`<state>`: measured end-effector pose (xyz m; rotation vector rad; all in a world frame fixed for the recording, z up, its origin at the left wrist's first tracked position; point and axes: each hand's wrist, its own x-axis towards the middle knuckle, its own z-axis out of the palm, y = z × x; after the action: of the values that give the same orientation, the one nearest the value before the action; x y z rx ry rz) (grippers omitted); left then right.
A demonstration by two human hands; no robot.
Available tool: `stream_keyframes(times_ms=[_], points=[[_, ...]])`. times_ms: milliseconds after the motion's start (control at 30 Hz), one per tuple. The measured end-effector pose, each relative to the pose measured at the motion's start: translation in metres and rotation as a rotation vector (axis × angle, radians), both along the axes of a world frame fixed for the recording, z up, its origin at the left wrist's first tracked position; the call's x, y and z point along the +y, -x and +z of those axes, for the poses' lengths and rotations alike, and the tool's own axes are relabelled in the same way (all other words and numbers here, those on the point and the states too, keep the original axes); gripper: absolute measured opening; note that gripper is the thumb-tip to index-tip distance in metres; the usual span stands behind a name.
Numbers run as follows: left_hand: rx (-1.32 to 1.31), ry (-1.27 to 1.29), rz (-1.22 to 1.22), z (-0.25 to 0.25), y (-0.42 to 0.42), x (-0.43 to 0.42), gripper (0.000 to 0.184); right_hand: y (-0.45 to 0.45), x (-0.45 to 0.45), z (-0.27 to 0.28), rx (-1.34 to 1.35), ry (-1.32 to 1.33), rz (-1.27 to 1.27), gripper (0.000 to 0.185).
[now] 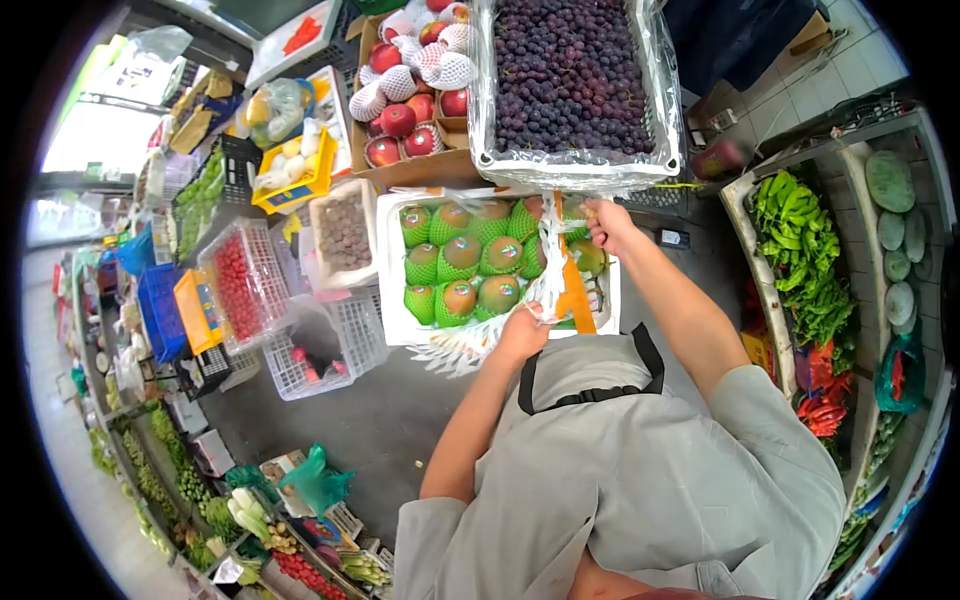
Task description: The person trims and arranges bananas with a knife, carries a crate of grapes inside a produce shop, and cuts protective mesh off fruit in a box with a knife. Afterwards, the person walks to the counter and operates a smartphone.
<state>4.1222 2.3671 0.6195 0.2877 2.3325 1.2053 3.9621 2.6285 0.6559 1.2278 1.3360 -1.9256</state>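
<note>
A white foam box (391, 300) is right in front of me, holding several green-brown, mango-like fruits (458, 252) with stickers, most in green foam nets. White foam netting (550, 265) stretches over the right part of the box, its frayed end hanging over the front rim. My left hand (522, 334) is closed on the lower part of this netting at the front rim. At the back right corner, my right hand (611, 228) is closed around its upper end. Beside the netting runs an orange strip (574, 300). The fingertips of both hands are partly hidden.
Behind the box stands a plastic-lined crate of dark grapes (570, 80). A carton of red apples (397, 120) is at back left. Crates of small red fruit (243, 280) and brownish fruit (345, 232) stand left. Vegetable shelves (800, 250) line the right side.
</note>
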Motion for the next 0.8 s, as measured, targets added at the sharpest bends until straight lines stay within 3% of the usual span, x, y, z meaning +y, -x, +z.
stream_keyframes(times_ms=[100,133,167,200,233,267,300,333,367,433,500,567,667,700,767,800], points=[[0.059,0.069,0.083,0.001,-0.011,0.006,0.028,-0.012,0.006,0.004,0.062,0.066,0.047,0.015],[-0.043,0.044,0.078,-0.001,-0.011,0.004,0.028,-0.024,0.006,0.006,0.07,0.072,0.061,0.018],[-0.149,0.02,0.071,-0.003,-0.012,0.001,0.027,-0.046,-0.002,0.061,0.121,0.242,0.182,0.022],[-0.146,0.148,-0.154,0.012,-0.011,0.0,0.031,-0.067,-0.009,0.093,0.21,0.38,0.37,0.023],[-0.137,0.096,-0.121,0.01,-0.024,-0.003,0.031,-0.087,-0.019,0.111,0.282,0.428,0.572,0.024],[-0.126,0.043,-0.089,0.007,-0.037,-0.006,0.031,-0.109,-0.029,0.121,0.326,0.384,0.737,0.025],[-0.181,0.207,-0.341,0.028,-0.037,-0.014,0.03,-0.12,-0.036,0.114,0.37,0.303,0.815,0.026],[-0.189,0.102,-0.194,0.038,-0.039,-0.02,0.028,-0.122,-0.05,0.068,0.737,0.034,0.656,0.029],[-0.182,-0.011,-0.048,0.042,-0.039,-0.025,0.026,-0.118,-0.036,0.076,0.629,0.057,0.592,0.03],[-0.125,-0.006,-0.056,0.048,-0.054,-0.047,0.024,-0.111,-0.01,0.096,0.42,0.097,0.434,0.034],[-0.298,0.226,-0.014,0.067,-0.07,-0.067,0.021,-0.124,0.019,0.098,0.43,0.139,0.43,0.036],[-0.377,0.196,0.088,0.082,-0.103,-0.081,0.019,-0.137,0.042,0.101,0.435,0.068,0.469,0.036],[-0.29,0.266,0.223,0.049,-0.188,-0.132,0.019,-0.161,0.067,0.056,0.549,-0.109,0.529,0.036],[-0.276,0.381,0.101,0.023,-0.225,-0.16,0.02,-0.17,0.07,0.041,0.661,-0.22,0.54,0.036],[-0.282,0.497,-0.016,-0.01,-0.286,-0.181,0.022,-0.176,0.074,0.034,0.564,-0.232,0.546,0.036],[-0.208,0.356,0.285,0.004,-0.288,-0.16,0.023,-0.179,0.075,0.027,0.555,-0.253,0.559,0.036]])
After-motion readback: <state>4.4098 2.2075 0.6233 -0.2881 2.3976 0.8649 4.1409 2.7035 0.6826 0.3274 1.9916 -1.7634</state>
